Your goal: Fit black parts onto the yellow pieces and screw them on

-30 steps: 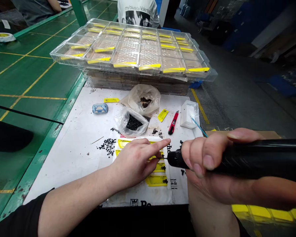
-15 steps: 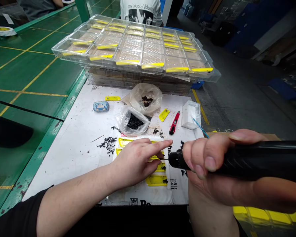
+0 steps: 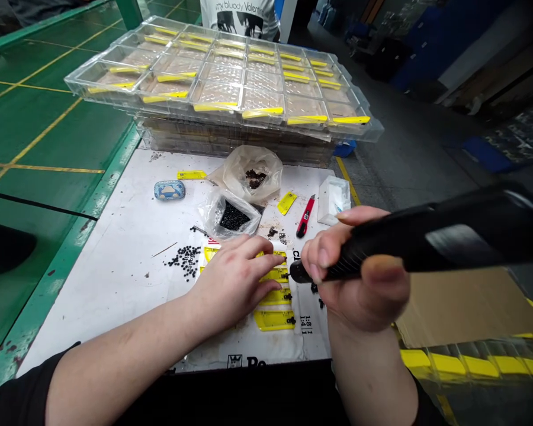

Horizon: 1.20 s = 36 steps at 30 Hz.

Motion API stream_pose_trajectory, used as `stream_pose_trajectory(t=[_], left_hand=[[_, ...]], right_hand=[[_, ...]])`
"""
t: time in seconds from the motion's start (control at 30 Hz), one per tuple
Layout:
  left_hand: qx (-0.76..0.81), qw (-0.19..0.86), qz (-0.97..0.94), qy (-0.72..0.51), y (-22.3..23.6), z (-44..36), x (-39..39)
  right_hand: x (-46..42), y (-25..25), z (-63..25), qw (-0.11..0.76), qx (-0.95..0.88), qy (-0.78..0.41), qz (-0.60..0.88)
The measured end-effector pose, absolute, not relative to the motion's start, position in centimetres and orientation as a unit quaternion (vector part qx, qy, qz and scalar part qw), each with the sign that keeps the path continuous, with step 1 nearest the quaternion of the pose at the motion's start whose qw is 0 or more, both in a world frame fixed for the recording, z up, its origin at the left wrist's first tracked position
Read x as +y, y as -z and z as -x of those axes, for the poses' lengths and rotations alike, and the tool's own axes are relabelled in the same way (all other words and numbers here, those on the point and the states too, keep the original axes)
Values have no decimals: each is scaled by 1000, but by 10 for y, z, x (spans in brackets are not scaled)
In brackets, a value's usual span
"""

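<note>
My right hand (image 3: 355,278) is wrapped round a black electric screwdriver (image 3: 426,236). Its nose points left at the right end of one yellow plastic piece (image 3: 276,275), near a small black part there; whether the bit touches is too small to tell. My left hand (image 3: 235,275) lies over the row of yellow pieces with fingers stretched and thumb apart, covering their left portions. Nearer me, two more yellow pieces, a middle one (image 3: 275,296) and a front one (image 3: 275,320), each carry a black fitting at the right end.
Behind my hands stand a bag of black bits (image 3: 234,218) and a bag of dark brown pieces (image 3: 255,177). A red utility knife (image 3: 306,218), white box (image 3: 333,201) and blue tin (image 3: 169,190) lie around. Clear compartment trays (image 3: 217,94) are stacked at the back; a person stands beyond.
The screwdriver has swung so its rear end sits higher, and its nose is nearer the yellow pieces. My left index finger, raised before, has come down, and the thumb and fingers are farther apart.
</note>
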<state>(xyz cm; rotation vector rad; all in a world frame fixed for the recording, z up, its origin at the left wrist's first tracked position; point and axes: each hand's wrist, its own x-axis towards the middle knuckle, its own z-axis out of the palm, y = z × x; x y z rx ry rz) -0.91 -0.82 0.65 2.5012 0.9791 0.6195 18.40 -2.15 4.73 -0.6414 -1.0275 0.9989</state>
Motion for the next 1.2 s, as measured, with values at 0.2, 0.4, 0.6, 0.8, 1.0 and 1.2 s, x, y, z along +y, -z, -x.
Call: stream_pose_trajectory(t=[0.2,0.4,0.6,0.8,1.0,1.2], left_hand=[[395,113,-902,-132,-4,8,-6],[385,90,-913,-97,1,6,-5],[386,103,-912,-90,-3,6,-5],[386,116,-911,-89,-2,6,-4],[389,120,-910,-82,-3,5,-4],[392,107,-910,-83,-2,6,-5]], right_hand=[[-14,-37,-182,676,-466,-469,326],[-16,-35,-183,643,-480,-485,348],[-15,-32,-183,633,-488,-494,342],[-14,-30,-184,626,-492,-499,342],[-13,-26,-184,617,-509,-490,346],[-13,-20,-186,608,-518,-505,327]])
